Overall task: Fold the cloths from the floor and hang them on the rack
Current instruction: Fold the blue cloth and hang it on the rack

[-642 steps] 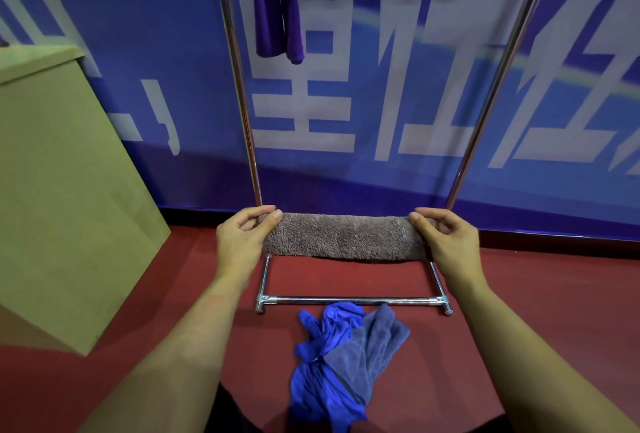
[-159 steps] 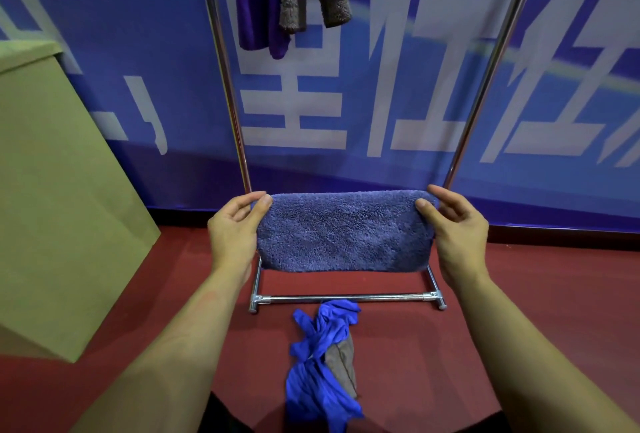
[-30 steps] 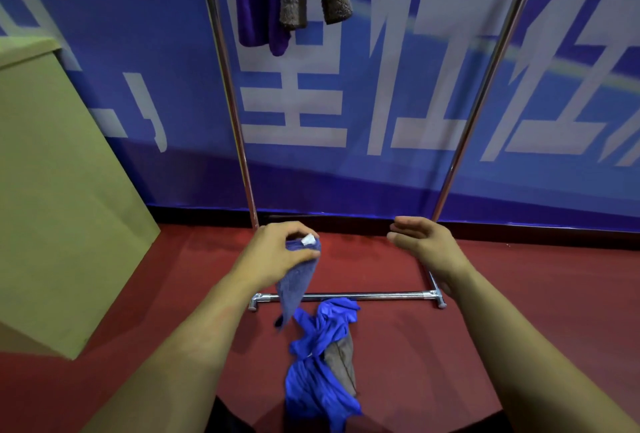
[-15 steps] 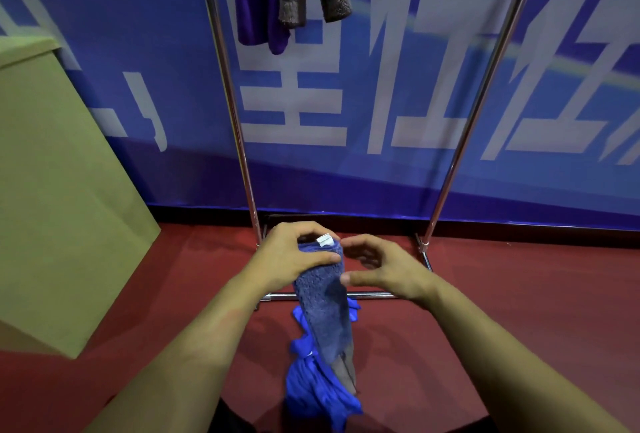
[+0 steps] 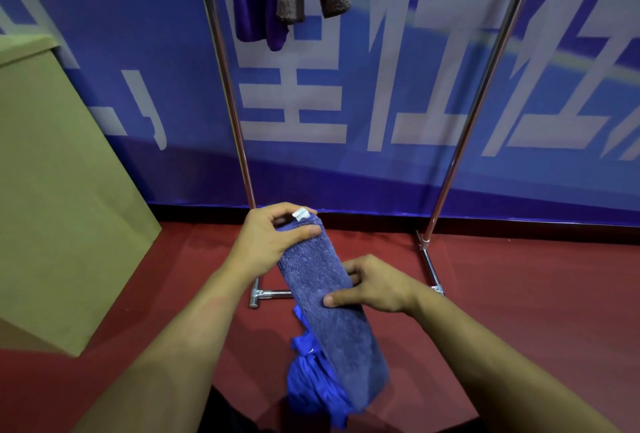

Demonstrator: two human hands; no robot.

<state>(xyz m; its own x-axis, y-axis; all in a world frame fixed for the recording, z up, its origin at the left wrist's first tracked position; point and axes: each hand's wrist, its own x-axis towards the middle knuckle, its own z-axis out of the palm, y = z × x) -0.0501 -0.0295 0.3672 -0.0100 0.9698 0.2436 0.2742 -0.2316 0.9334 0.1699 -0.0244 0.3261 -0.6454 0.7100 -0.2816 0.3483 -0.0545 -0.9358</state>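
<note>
Both hands grasped the folded slate-blue terry cloth (image 5: 329, 297) above the floor: the left hand (image 5: 266, 242) pinched its far end, the right hand (image 5: 374, 285) its middle, keeping the fold tidy for hanging.

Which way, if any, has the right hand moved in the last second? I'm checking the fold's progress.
Yes. The right hand has moved left, away from the rack's right pole, and now grips the blue-grey cloth below the left hand.
</note>
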